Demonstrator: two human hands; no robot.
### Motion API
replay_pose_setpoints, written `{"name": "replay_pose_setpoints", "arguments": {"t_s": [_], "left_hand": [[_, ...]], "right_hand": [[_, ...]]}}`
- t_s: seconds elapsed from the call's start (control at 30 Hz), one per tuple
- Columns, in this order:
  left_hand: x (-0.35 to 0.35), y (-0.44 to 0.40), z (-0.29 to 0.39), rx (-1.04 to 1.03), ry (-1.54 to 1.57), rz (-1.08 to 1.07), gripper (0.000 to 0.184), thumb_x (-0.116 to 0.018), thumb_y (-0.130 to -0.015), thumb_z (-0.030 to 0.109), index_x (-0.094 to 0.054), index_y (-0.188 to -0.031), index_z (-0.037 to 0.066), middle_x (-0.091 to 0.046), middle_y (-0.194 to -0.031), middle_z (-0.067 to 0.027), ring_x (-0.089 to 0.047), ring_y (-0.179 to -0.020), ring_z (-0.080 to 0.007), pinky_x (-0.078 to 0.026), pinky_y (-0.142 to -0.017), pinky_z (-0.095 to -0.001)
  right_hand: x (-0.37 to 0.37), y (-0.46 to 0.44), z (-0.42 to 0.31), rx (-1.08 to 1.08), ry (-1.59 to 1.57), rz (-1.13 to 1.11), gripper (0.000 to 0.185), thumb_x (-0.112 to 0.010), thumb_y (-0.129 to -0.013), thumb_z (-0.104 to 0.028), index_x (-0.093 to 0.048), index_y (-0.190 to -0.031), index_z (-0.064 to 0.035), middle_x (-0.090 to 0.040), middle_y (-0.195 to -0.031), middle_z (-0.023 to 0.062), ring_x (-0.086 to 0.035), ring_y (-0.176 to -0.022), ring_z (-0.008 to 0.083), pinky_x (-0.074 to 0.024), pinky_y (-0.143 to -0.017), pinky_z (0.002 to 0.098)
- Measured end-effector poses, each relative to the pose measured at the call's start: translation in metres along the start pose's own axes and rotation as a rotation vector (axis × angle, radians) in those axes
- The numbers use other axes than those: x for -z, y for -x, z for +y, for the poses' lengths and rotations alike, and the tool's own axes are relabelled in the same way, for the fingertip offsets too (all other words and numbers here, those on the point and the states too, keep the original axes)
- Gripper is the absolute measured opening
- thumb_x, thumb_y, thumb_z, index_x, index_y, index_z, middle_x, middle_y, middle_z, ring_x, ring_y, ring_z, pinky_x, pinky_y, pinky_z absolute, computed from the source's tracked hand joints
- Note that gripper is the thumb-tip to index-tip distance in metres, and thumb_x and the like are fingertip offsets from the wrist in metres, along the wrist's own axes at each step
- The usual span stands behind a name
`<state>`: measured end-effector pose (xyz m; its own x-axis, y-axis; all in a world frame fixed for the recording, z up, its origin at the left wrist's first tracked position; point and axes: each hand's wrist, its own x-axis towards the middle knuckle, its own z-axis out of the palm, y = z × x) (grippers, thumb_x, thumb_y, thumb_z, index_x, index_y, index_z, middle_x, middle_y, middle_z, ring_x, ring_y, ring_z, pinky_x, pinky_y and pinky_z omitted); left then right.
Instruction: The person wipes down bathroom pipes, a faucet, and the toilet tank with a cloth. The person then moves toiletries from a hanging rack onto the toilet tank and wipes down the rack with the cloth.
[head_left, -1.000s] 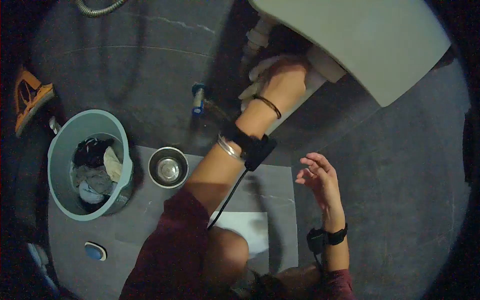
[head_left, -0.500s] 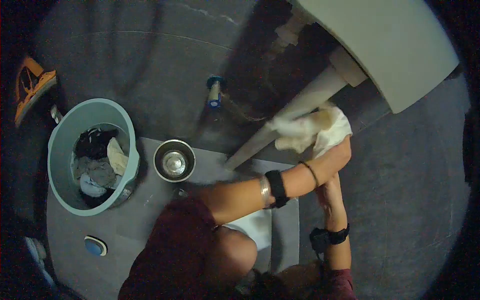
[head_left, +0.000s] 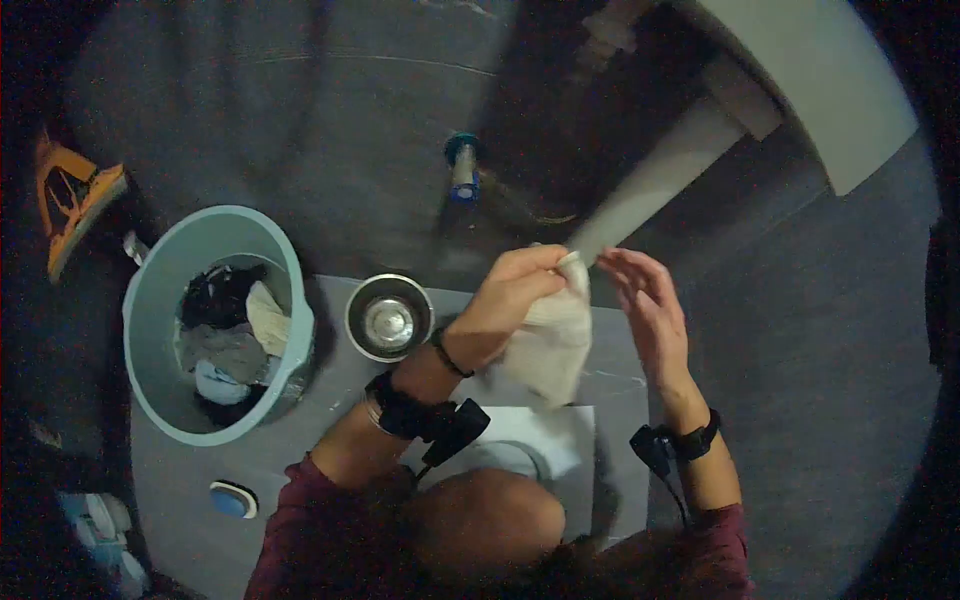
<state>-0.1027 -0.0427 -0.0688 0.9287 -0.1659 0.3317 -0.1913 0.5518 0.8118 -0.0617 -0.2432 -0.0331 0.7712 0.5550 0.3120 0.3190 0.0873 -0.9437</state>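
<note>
A cream cloth, sock-like in shape, hangs from my left hand, whose fingers pinch its upper end. The lower part of the cloth hangs loose over the floor. My right hand is raised just to the right of the cloth, apart from it, with its fingers spread and nothing held. Both wrists wear black straps with small dark devices. To the left, a blue-green tub holds black, grey, cream and light blue cloths in some water.
A steel bowl stands between the tub and my left hand. A white pipe slants down beneath a white basin. A blue-ended valve juts from the wall. An orange brush, a blue-and-white brush and slippers are leftward.
The hands were together near the pipe with the cloth bunched and blurred. Now they are apart and nearer me; the cloth hangs from the left hand only. The view has shifted slightly.
</note>
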Motion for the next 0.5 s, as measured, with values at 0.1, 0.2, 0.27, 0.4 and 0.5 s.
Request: {"name": "replay_pose_setpoints", "arguments": {"t_s": [0.1, 0.2, 0.27, 0.4, 0.5], "left_hand": [[0.015, 0.020, 0.015, 0.116, -0.129, 0.048, 0.021, -0.048, -0.081, 0.016, -0.059, -0.090, 0.000, -0.060, -0.084, -0.0033, -0.056, -0.080, -0.0111, -0.045, -0.068, -0.0254], [0.033, 0.042, 0.019, 0.239, -0.235, 0.081, 0.021, -0.047, -0.080, 0.015, -0.058, -0.090, 0.000, -0.059, -0.083, -0.0024, -0.056, -0.080, -0.0108, -0.044, -0.067, -0.0255], [0.044, 0.061, 0.029, 0.317, -0.353, 0.099, 0.019, -0.050, -0.081, 0.012, -0.058, -0.093, 0.001, -0.060, -0.085, -0.0042, -0.056, -0.080, -0.0129, -0.045, -0.070, -0.0266], [0.038, 0.101, 0.062, -0.179, -1.239, 0.418, 0.027, -0.061, -0.073, 0.002, -0.055, -0.099, 0.003, -0.058, -0.097, -0.0142, -0.058, -0.088, -0.0240, -0.044, -0.080, -0.0329], [0.009, 0.134, 0.122, -0.336, -1.614, 0.680, 0.027, -0.063, -0.072, 0.003, -0.055, -0.098, 0.001, -0.055, -0.102, -0.0154, -0.055, -0.098, -0.0282, -0.042, -0.086, -0.0380]], "right_hand": [[-0.039, -0.011, 0.021, -0.122, -0.222, -0.206, 0.051, -0.049, -0.091, -0.031, -0.036, -0.130, -0.0016, -0.043, -0.129, 0.0117, -0.039, -0.123, 0.0198, -0.0274, -0.105, 0.0333], [-0.074, -0.004, 0.043, -0.260, -0.158, -0.204, 0.037, -0.055, -0.089, -0.022, -0.047, -0.120, -0.0039, -0.054, -0.114, 0.0070, -0.049, -0.107, 0.0132, -0.0386, -0.092, 0.0281], [-0.077, -0.003, 0.060, -0.352, -0.005, -0.343, 0.033, -0.057, -0.089, -0.023, -0.051, -0.115, -0.0035, -0.056, -0.107, 0.0050, -0.050, -0.099, 0.0110, -0.0404, -0.086, 0.0266], [-0.089, 0.009, 0.092, -0.384, 0.102, -0.257, 0.024, -0.060, -0.087, -0.020, -0.059, -0.101, -0.0013, -0.060, -0.085, 0.0004, -0.052, -0.080, 0.0081, -0.0431, -0.074, 0.0242], [-0.084, 0.017, 0.101, -0.441, 0.014, -0.137, 0.024, -0.059, -0.088, -0.019, -0.059, -0.103, -0.0003, -0.061, -0.085, 0.0005, -0.053, -0.080, 0.0082, -0.0441, -0.074, 0.0245]]}}
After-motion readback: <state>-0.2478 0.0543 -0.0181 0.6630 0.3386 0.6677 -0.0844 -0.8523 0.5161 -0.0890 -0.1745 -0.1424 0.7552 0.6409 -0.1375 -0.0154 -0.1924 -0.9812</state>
